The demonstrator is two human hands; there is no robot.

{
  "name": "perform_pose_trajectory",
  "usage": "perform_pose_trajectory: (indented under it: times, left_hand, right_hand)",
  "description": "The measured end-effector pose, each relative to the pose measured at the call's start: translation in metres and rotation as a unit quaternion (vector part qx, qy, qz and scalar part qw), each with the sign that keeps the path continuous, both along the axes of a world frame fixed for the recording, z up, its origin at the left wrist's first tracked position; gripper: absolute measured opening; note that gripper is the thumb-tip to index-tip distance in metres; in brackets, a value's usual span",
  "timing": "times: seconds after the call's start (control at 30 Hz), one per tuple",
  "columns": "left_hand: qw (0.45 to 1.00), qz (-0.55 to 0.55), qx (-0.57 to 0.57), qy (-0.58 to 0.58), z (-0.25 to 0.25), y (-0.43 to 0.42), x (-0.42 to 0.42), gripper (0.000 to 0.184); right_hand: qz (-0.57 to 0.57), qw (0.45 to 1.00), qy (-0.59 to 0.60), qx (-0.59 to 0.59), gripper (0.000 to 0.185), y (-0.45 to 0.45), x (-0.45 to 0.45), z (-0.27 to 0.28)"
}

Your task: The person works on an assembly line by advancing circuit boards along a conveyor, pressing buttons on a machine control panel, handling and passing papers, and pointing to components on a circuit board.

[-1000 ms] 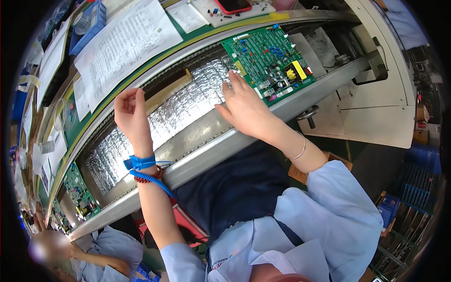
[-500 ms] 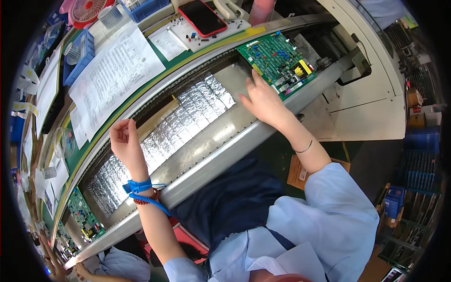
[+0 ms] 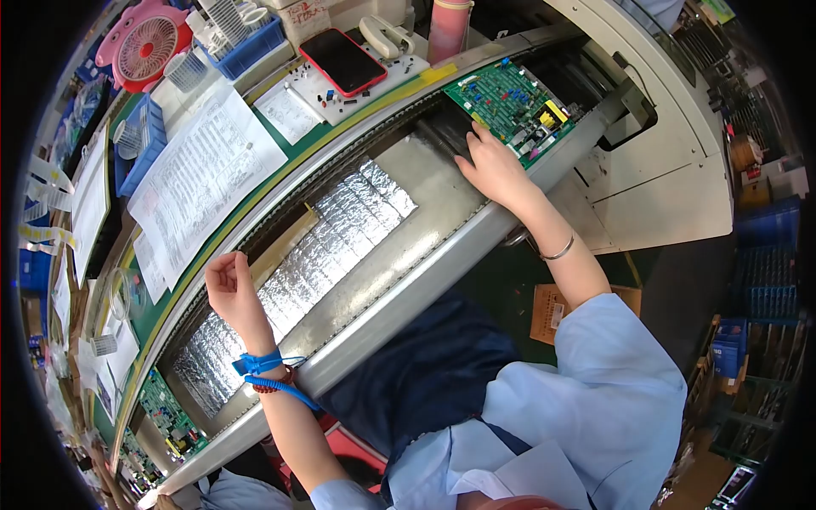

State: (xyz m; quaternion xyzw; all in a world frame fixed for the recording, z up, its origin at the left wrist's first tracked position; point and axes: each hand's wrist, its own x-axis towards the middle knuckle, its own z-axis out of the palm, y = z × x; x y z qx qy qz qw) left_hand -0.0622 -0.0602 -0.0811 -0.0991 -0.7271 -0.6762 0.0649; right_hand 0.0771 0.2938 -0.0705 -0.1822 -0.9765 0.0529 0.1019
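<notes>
Shows, at one o'clock in the view, a green circuit board (image 3: 508, 109) crowded with small parts, including a yellow component (image 3: 554, 113) toward its three o'clock side. Lies flat at the upper end of a metal track, with its long axis running from about half past ten to half past four. Sits right by the right hand (image 3: 500, 173), well apart from the left hand (image 3: 231, 293); lies toward two o'clock from the gap between right thumb and forefinger. Overlaps with that forefingertip at the near edge (cannot tell touching from hovering at this angle).

Reaches in from five o'clock with the right forearm, pointing to eleven, back of the hand up, thumb and forefinger spread, nothing visible between them. Holds the left hand raised at nine o'clock, above the far side of the track, with fingers curled in toward the thumb; cannot tell pressed together from pinching something small. Wears a blue wrist strap (image 3: 257, 364) on the left, a thin bangle (image 3: 558, 248) on the right.

Takes in, farther out, a foil sheet (image 3: 331, 234) between the hands, a printed sheet (image 3: 208, 183) at ten o'clock, a red-edged phone (image 3: 344, 62) toward half past eleven and a second green board (image 3: 167, 412) at eight.
</notes>
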Motion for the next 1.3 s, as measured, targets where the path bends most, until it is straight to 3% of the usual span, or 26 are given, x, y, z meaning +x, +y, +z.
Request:
perform_pose_trajectory:
  times: [0.17,0.77,1.3]
  left_hand:
    - [1.000,0.003,0.003,0.004,-0.003,-0.001,-0.001,0.007]
    - [1.000,0.007,-0.008,-0.002,-0.003,-0.001,0.000,0.007]
    - [0.998,0.033,-0.044,0.032,-0.012,-0.004,-0.003,0.010]
  right_hand:
    - [-0.038,0.998,-0.047,-0.009,0.046,0.013,0.001,0.009]
    - [-0.032,0.999,-0.004,0.037,0.039,0.070,0.007,-0.002]
    - [-0.023,0.999,-0.018,0.036,0.049,0.194,0.022,-0.006]
